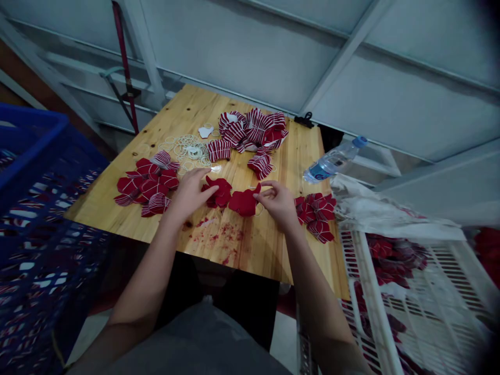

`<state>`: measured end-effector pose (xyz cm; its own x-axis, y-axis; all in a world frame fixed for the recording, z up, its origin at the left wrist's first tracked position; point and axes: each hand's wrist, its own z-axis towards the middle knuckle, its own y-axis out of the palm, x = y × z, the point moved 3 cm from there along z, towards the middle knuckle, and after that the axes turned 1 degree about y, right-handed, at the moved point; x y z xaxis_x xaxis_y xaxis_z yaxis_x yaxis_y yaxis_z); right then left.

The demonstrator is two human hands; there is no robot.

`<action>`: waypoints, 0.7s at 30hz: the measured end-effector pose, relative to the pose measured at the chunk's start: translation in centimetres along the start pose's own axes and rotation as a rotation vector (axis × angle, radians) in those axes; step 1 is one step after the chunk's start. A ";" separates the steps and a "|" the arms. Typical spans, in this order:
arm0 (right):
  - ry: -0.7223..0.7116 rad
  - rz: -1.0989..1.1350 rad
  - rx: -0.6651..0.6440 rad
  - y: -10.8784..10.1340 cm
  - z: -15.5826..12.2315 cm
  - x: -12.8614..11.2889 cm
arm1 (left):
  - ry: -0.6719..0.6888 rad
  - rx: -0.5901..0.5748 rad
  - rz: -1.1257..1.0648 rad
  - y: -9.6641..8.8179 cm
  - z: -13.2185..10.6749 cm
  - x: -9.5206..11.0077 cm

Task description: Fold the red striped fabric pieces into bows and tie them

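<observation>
White crate: red striped cloth. Left hand touching red piece; right hand pinching another.

The blue crate is cut off by the left edge of the view, the white slatted crate by the right and lower edges. The red fabric piece is partly concealed by the right grip. The small white item is too small to be identified.

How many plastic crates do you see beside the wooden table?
2: a blue crate at left, a white crate at right, holding red cloth. Others may lie out of view.
</observation>
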<state>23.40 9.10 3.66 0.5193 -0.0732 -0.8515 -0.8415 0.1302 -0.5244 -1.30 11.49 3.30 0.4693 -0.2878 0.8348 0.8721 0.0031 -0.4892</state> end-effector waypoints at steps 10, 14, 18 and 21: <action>-0.457 -0.556 -0.374 6.3 4.1 -5.7 | 0.220 -0.286 0.491 0.1 0.3 -2.5; -0.370 -0.645 -0.770 9.2 7.6 -5.3 | 0.233 -0.350 0.527 0.1 -0.3 -2.9; -0.316 -0.581 -0.946 10.0 8.7 -4.7 | 0.218 -0.394 0.496 0.0 -0.3 -3.1; -0.260 -0.469 -0.918 10.0 8.7 -4.7 | 0.225 -0.401 0.467 0.0 -0.1 -3.2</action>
<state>13.80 19.40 2.49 0.7459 0.3049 -0.5921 -0.2827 -0.6600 -0.6961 -2.82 12.31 0.56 0.7081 -0.5360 0.4597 0.4441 -0.1681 -0.8801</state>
